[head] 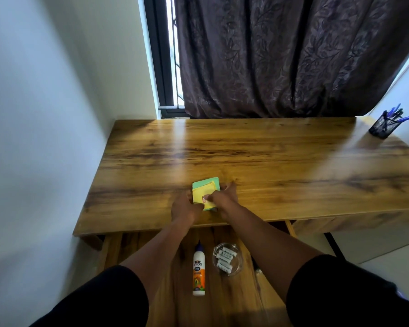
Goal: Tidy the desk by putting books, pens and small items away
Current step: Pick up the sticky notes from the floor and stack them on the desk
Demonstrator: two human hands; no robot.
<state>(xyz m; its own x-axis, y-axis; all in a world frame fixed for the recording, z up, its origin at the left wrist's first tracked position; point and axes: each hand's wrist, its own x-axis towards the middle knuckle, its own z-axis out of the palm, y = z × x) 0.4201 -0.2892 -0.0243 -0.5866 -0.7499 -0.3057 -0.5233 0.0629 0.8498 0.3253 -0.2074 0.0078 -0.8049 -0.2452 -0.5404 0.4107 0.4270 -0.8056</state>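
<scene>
The stack of sticky notes [204, 193] — yellow sheets on top, green beneath — lies on the bench [257, 156] close to its near edge, left of the middle. My two hands close on it from either side. My left hand [185, 207] curls its grip round the stack's left and near edge; my right hand [223, 197] clamps on the right edge, with the thumb lying over the yellow top sheet beside a small reddish mark.

Below the bench's near edge a wooden drawer [234, 300] stands pulled out under my forearms. In it lies a white glue bottle [199, 270] with an orange label and a blue cap, the cap pointing toward the bench. Just right of the bottle sits a clear glass dish [228, 258] holding several white batteries [225, 258].

At the bench's far right corner stands a black mesh pen holder [384, 127] with blue pens [398, 115] sticking up out of it — well apart from my hands. A dark patterned curtain [293, 55] hangs behind the bench, with a strip of window [172, 67] at its left and a pale wall [45, 114] along the bench's left side.
</scene>
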